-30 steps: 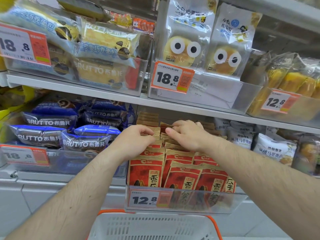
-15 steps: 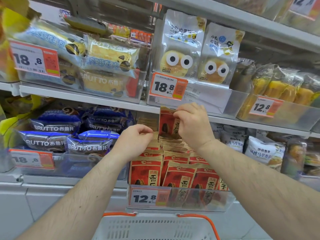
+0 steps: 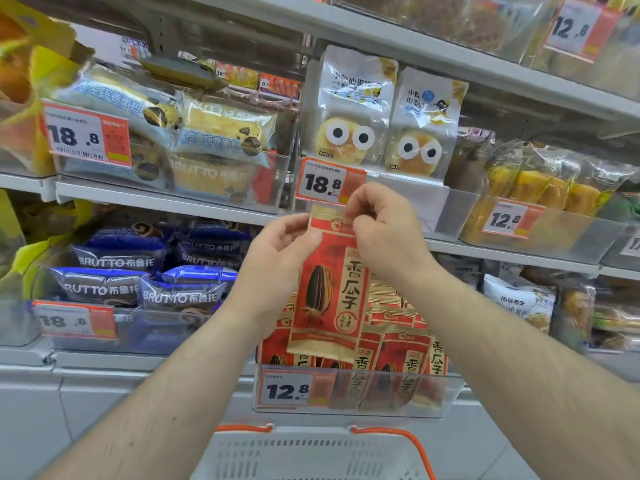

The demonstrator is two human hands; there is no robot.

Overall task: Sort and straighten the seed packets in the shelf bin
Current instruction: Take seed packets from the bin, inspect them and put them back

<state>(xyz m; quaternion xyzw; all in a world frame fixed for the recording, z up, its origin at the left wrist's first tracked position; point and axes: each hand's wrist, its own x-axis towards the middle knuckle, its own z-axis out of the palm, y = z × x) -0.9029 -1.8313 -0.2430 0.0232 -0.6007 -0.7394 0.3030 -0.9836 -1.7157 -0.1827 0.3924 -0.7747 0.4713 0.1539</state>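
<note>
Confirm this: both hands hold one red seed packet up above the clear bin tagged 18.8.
Wrong on the tag. In the head view, the left hand and right hand hold one red seed packet up above the clear bin, whose price tag reads 12.8, not 18.8.

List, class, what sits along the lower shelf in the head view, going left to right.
Blue Brutto packs → left hand → held seed packet → right hand → white packs.
</note>
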